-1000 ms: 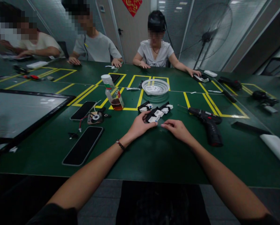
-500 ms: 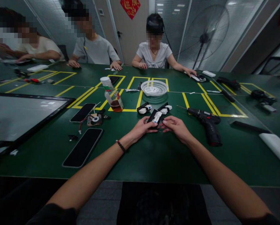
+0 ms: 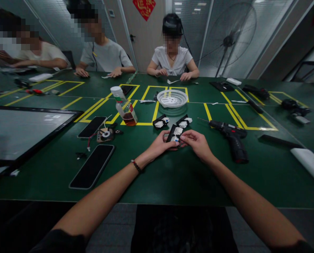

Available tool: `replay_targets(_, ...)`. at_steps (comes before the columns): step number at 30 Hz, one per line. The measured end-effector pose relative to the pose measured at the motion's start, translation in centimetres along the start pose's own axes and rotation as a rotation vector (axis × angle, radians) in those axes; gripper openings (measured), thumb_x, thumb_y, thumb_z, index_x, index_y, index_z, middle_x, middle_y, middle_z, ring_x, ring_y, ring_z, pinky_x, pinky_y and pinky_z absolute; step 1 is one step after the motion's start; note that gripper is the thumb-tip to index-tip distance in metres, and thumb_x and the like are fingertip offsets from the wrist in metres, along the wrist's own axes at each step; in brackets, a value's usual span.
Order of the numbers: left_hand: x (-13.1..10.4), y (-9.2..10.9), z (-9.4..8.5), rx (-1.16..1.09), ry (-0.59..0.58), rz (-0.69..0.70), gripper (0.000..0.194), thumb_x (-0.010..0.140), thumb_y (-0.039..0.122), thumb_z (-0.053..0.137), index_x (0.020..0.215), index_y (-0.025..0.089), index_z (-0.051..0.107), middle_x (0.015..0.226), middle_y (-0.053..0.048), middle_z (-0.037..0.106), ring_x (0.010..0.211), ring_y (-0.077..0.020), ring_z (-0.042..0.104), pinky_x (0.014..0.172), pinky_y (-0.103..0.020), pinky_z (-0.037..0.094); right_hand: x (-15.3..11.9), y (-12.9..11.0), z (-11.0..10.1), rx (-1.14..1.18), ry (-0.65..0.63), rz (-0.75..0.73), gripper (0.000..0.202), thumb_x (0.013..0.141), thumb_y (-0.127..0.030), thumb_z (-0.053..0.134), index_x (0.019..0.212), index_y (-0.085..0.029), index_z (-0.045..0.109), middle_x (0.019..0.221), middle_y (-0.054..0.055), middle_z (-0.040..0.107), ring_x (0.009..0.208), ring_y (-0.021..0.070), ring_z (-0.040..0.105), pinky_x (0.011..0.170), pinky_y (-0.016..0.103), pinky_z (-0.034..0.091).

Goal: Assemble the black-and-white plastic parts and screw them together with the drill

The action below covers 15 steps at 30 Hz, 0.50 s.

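Pieces (image 3: 161,122) total three: my left hand (image 3: 160,144) grips the nearest piece (image 3: 177,131), long axis slanting right toward the bench's (image 3: 157,181) far edge; right hand's (image 3: 196,142) grip unclear.

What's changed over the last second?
The right hand moved left, its fingertips now at the right edge of the black-and-white piece. The left hand kept hold of that piece, which turned to point more straight ahead. Across the table, a co-worker's left hand drew back from the flat black object to beside a white strip. The drill, bottle, white basket and nearer phone stayed put.
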<state>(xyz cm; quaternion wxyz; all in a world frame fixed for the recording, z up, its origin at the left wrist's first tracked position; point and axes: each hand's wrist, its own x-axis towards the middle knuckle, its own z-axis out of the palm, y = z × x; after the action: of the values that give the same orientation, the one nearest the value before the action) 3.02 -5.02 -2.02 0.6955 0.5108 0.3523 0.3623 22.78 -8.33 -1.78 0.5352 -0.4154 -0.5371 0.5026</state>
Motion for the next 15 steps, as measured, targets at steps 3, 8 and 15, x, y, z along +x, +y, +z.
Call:
replay_targets(3,-0.05,0.02,-0.16,0.094,0.009,0.017,0.071,0.068,0.029,0.087,0.125,0.018,0.045,0.103,-0.010,0.071,0.086,-0.0223,0.072,0.081,-0.045,0.061,-0.03,0.21,0.06,-0.012,0.024,-0.003,0.024,0.082,-0.040,0.075,0.095,-0.021,0.069,0.086,0.003,0.071,0.078,0.0186,0.068,0.067,0.033,0.060)
replay_targets(8,-0.36,0.20,-0.31,0.257,0.039,0.095,0.071,0.070,0.035,0.085,0.127,0.019,0.047,0.103,-0.012,0.072,0.088,-0.0231,0.071,0.083,-0.046,0.058,-0.17,0.19,0.40,-0.022,0.050,-0.001,0.023,0.083,-0.040,0.075,0.094,-0.021,0.066,0.084,0.002,0.070,0.074,0.0166,0.067,0.071,0.032,0.058)
replay_targets(15,-0.76,0.76,-0.21,0.315,0.092,0.145,0.072,0.065,0.033,0.088,0.125,0.019,0.051,0.110,-0.014,0.070,0.096,-0.0251,0.070,0.089,-0.046,0.054,-0.26,-0.10,0.51,-0.009,0.046,0.031,0.025,0.081,-0.041,0.076,0.092,-0.022,0.064,0.084,0.002,0.069,0.073,0.0171,0.067,0.075,0.035,0.057)
